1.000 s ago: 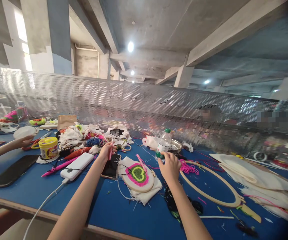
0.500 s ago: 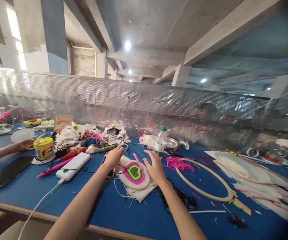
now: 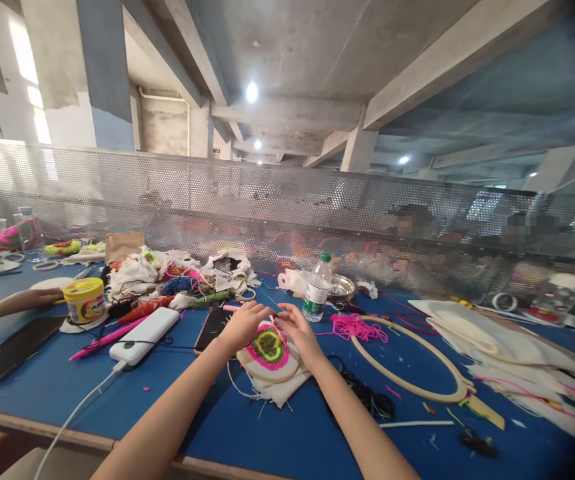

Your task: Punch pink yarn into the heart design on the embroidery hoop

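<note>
- Left hand (image 3: 244, 325) pinches a pink pen-like tool (image 3: 232, 308) over the small hoop (image 3: 268, 351).
- Right hand (image 3: 294, 328) rests loosely curled on the hoop's far edge; can't tell if it's gripping.
- The hoop sits on the blue table (image 3: 247, 427), beside a phone (image 3: 209, 329).

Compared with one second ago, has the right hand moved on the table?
Yes. The right hand has moved left, away from the water bottle, and now meets the left hand over the small embroidery hoop.
</note>
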`<state>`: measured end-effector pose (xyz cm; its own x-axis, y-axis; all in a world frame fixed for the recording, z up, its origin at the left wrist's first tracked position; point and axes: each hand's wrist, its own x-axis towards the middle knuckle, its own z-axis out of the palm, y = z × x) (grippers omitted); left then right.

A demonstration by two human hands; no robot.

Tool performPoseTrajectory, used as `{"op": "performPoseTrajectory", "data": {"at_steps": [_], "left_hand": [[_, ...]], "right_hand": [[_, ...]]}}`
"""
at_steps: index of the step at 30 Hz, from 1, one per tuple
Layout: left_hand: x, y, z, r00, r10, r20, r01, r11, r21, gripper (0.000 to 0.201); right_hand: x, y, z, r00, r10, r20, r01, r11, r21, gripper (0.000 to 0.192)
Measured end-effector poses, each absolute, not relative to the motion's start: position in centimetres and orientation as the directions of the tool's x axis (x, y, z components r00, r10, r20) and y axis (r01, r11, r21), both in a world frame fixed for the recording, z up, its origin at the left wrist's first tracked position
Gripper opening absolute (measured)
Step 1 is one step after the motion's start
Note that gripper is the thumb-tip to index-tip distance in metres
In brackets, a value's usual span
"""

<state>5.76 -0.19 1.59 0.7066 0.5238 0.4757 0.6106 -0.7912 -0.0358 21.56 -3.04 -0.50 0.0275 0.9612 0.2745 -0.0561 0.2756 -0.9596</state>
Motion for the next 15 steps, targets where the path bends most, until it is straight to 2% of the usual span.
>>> {"op": "performPoseTrajectory", "data": {"at_steps": [10, 15], "left_hand": [[6.8, -1.2, 1.0, 0.661, 0.615, 0.431, 0.648, -0.757, 0.085, 0.023], [6.5, -1.1, 0.8, 0.652, 0.628, 0.426, 0.659, -0.747, 0.092, 0.023]], "right_hand": [[21.4, -2.7, -1.1, 0.016, 0.971, 0.239, -0.074, 0.24, -0.968, 0.03], [21.5, -2.8, -1.3, -0.009, 0.966, 0.258, -0.059, 0.257, -0.965, 0.03]]}}
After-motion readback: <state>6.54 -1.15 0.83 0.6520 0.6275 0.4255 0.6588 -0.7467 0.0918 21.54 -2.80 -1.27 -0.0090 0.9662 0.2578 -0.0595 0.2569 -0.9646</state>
